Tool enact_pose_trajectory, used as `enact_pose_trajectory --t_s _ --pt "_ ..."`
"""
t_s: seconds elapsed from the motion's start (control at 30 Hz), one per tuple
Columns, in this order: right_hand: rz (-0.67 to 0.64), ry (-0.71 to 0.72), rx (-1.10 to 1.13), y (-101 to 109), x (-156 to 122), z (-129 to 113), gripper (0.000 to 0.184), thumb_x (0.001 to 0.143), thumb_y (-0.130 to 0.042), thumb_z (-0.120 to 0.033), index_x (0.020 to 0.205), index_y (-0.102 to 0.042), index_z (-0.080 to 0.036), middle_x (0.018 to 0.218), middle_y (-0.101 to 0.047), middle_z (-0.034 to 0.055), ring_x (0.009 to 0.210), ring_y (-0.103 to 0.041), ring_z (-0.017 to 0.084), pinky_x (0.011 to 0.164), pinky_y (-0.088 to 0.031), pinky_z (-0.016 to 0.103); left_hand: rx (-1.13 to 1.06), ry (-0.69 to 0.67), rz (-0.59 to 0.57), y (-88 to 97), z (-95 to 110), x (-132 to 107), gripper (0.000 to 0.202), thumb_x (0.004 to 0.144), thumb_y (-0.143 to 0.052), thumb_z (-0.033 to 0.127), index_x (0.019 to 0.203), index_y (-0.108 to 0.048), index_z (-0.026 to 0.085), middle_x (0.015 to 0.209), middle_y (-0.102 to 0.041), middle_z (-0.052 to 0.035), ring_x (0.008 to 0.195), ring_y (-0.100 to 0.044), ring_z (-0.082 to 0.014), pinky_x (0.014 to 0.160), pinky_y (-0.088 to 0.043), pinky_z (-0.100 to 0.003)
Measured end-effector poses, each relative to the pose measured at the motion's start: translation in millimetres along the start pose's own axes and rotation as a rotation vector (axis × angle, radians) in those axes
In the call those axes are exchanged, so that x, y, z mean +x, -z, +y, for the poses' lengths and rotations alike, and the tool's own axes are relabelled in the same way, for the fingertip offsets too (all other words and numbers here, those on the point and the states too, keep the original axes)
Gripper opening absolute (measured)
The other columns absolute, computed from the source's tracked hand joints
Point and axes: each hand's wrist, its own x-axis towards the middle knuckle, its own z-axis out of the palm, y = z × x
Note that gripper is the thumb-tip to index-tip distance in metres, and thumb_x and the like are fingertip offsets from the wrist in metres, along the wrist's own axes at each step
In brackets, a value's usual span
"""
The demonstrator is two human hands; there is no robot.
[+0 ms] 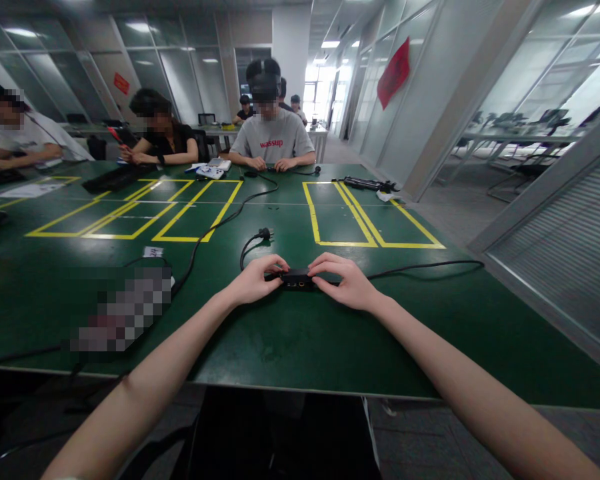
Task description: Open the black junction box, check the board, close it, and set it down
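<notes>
Near the front middle of the green table (280, 340), a small black box (298, 277) lies between my hands. Its near side shows small ports, one a round, brass-coloured ring. My left hand (258, 277) pinches the left end between thumb and fingers. At the right end, my right hand (347, 281) grips it the same way, thumb low and fingers over the top. Just behind my left hand lies a black power plug (265, 234) with its prongs pointing right; its cord curls down towards that hand. A black cable (425, 266) runs off to the right from behind my right hand.
A blurred-out object (125, 310) lies left of my left arm, with a long black cord (200, 240) beside it. Yellow tape (343, 244) marks rectangles on the table. Across sits a person wearing a headset (273, 133); a black folded stand (370, 184) lies at the far right.
</notes>
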Motion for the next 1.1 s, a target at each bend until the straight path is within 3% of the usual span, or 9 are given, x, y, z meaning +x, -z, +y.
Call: enact_pose_trajectory --t_s 0.17,0.4,0.53,0.8,1.1 --pt "-0.066 0.021 0.011 -4 -1 2 0.013 0.089 -0.065 -0.020 0.096 -0.075 -0.023 0.102 -0.071 0.0082 0.096 -0.068 0.023 0.088 -0.057 0.041 0.076 -0.021 -0.074 2.8 6 -1 0.033 0.070 -0.064 0.014 0.103 -0.062 0.018 0.103 -0.069 -0.0047 0.099 -0.067 -0.0212 0.098 -0.053 -0.039" --pt "-0.073 -0.061 0.062 -13 -3 6 0.014 0.090 -0.063 -0.021 0.103 -0.070 -0.023 0.123 -0.068 0.0106 0.115 -0.066 0.024 0.101 -0.053 0.044 0.175 -0.039 -0.021 0.2 6 -2 0.025 0.077 -0.069 0.026 0.100 -0.064 0.018 0.097 -0.071 -0.0041 0.090 -0.066 -0.0198 0.087 -0.053 -0.034" --pt "-0.127 -0.147 0.092 -14 -3 6 0.020 0.090 -0.065 -0.023 0.109 -0.067 -0.021 0.112 -0.073 0.0089 0.103 -0.070 0.023 0.094 -0.055 0.041 0.221 -0.020 -0.033 1.2 7 -2 0.027 0.078 -0.071 0.029 0.102 -0.064 0.019 0.098 -0.072 -0.0035 0.088 -0.066 -0.0195 0.084 -0.053 -0.033" --pt "-0.150 -0.297 0.142 -7 6 1 0.019 0.084 -0.073 -0.026 0.102 -0.070 -0.019 0.102 -0.075 0.0051 0.095 -0.070 0.022 0.089 -0.053 0.036 0.382 -0.035 -0.055 2.3 5 2 0.024 0.075 -0.074 0.026 0.097 -0.066 0.020 0.100 -0.073 -0.0059 0.094 -0.068 -0.0241 0.086 -0.052 -0.035" --pt "-0.120 -0.195 -0.014 -17 0 7 0.020 0.080 -0.076 -0.022 0.097 -0.065 -0.020 0.105 -0.073 0.0076 0.099 -0.068 0.025 0.088 -0.054 0.040 0.375 -0.035 -0.076 1.8 4 2 0.025 0.075 -0.073 0.026 0.098 -0.064 0.020 0.102 -0.073 -0.0051 0.094 -0.069 -0.0235 0.081 -0.052 -0.033"
